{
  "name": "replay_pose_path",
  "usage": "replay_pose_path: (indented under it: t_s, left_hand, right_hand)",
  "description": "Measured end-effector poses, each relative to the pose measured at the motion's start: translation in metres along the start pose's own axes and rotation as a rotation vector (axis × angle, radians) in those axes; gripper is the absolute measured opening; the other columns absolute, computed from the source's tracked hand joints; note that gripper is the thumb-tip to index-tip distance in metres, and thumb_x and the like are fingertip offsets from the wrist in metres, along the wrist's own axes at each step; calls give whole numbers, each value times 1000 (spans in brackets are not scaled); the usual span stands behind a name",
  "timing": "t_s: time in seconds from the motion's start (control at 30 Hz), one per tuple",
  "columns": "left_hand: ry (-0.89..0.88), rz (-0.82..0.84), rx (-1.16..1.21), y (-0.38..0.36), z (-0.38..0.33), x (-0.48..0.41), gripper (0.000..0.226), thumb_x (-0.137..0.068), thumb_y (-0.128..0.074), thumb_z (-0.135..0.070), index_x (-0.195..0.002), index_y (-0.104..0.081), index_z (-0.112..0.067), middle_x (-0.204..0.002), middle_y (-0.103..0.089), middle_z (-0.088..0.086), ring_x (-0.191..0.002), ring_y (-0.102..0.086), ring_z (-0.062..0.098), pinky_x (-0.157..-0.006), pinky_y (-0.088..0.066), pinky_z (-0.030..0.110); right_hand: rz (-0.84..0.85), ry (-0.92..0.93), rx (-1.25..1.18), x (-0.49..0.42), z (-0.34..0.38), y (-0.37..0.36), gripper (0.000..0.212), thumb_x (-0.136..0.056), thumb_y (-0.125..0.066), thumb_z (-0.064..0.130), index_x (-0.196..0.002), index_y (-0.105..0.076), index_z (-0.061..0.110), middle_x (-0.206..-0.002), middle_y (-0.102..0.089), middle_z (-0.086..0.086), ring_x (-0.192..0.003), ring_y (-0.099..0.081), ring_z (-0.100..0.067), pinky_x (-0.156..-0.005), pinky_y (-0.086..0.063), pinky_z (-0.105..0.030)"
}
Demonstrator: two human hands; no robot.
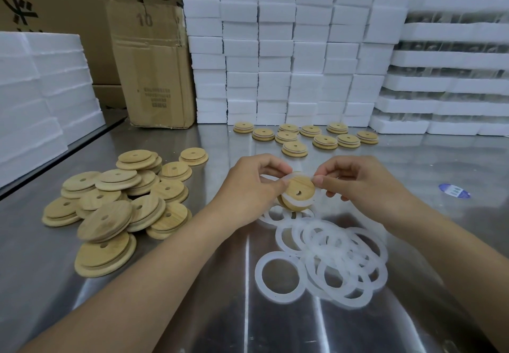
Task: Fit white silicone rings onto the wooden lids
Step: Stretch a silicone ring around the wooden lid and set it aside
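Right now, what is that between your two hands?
In the head view, a wooden lid with a white silicone ring around its edge sits between the left hand and right hand, whose fingers pinch the ring at the lid's top.

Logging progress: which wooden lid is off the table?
The lid pinched by left hand and right hand, white ring partly on; the left pile and far group lie on the table.
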State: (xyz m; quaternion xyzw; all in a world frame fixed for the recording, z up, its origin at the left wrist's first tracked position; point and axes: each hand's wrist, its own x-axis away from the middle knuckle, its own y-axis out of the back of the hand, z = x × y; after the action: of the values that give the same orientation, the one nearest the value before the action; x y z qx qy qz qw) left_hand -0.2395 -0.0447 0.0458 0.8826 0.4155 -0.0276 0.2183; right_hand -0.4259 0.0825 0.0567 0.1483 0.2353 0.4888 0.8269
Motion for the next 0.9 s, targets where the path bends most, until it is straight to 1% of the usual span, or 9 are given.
replay_pose_path:
  t_s: [0.17, 0.27, 0.33, 0.4, 0.47, 0.53, 0.67, 0.8, 0.9]
  left_hand:
    - [6, 16, -26, 2, 0, -1, 11, -97, -79, -16, -102, -78, -25, -102, -80, -10, -85, -78, 15, -85, -62, 27]
    - [11, 24, -27, 3, 1, -1, 11, -97, -79, -16, -100, -78, -27, -103, -80, -10, -87, -78, 18, -88, -62, 32]
    - [13, 25, -22, 3, 1, -1, 11, -97, -80, -18, -99, -78, -28, -102, -80, -11, -86, -78, 20, -87, -61, 32]
    - [13, 25, -25, 3, 1, -1, 11, -97, -79, -19, -99, -78, -29, -102, -80, -12, -77, -76, 16, -79, -60, 28]
    - [14, 31, -32, 4, 2, -1, 10, -97, -79, -20, -98, -77, -30, -102, -80, -12, -65, -69, 2, -70, -52, 21]
    - [26, 42, -37, 7, 3, -2, 9, -97, -80, -22, -98, -77, -30, -100, -81, -13, -65, -66, -4, -66, -46, 15]
    - [84, 99, -17, 16, 0, -1, 13, -92, -85, -20, -101, -77, -26, -94, -82, -9, -81, -75, 1, -72, -49, 19]
    - [142, 80, -45, 18, 0, 0, 14, -88, -90, -28, -95, -79, -21, -84, -82, -4, -73, -73, -1, -67, -46, 17]
    - [162, 73, -86, 21, 0, 0, 16, -85, -91, -35, -88, -83, -21, -82, -82, -3, -79, -75, 7, -75, -53, 21]
  right_hand:
    - [88, -61, 42, 0, -1, 5, 10, -94, -78, 26, -85, -78, 21, -75, -76, 4, -71, -68, -4, -60, -49, -11]
    - [131, -100, 69, -1, 0, 10, 12, -95, -76, 33, -85, -79, 28, -79, -77, 2, -77, -71, -6, -71, -49, -24]
    - [155, -111, 83, -1, 0, 12, 12, -95, -76, 34, -84, -79, 31, -81, -78, 1, -77, -72, -7, -74, -48, -28]
    - [161, -116, 85, 0, 0, 11, 11, -94, -76, 37, -85, -80, 31, -82, -79, 1, -78, -73, -8, -74, -49, -28]
    - [164, -117, 79, 1, -1, 10, 12, -92, -76, 39, -85, -80, 31, -82, -79, 1, -77, -73, -7, -72, -50, -26]
    - [177, -116, 81, 1, -1, 9, 14, -91, -77, 41, -85, -80, 29, -82, -79, 1, -77, -73, -6, -71, -50, -26]
    - [202, -114, 85, 1, -1, 9, 16, -90, -77, 43, -87, -81, 28, -83, -79, 0, -78, -74, -8, -73, -51, -28]
    - [203, -109, 91, 1, -2, 9, 17, -90, -77, 42, -88, -80, 25, -82, -79, 0, -76, -73, -7, -72, -51, -28]
    - [206, -106, 91, 0, -3, 10, 16, -91, -77, 41, -86, -80, 26, -82, -79, -1, -75, -72, -6, -71, -51, -27]
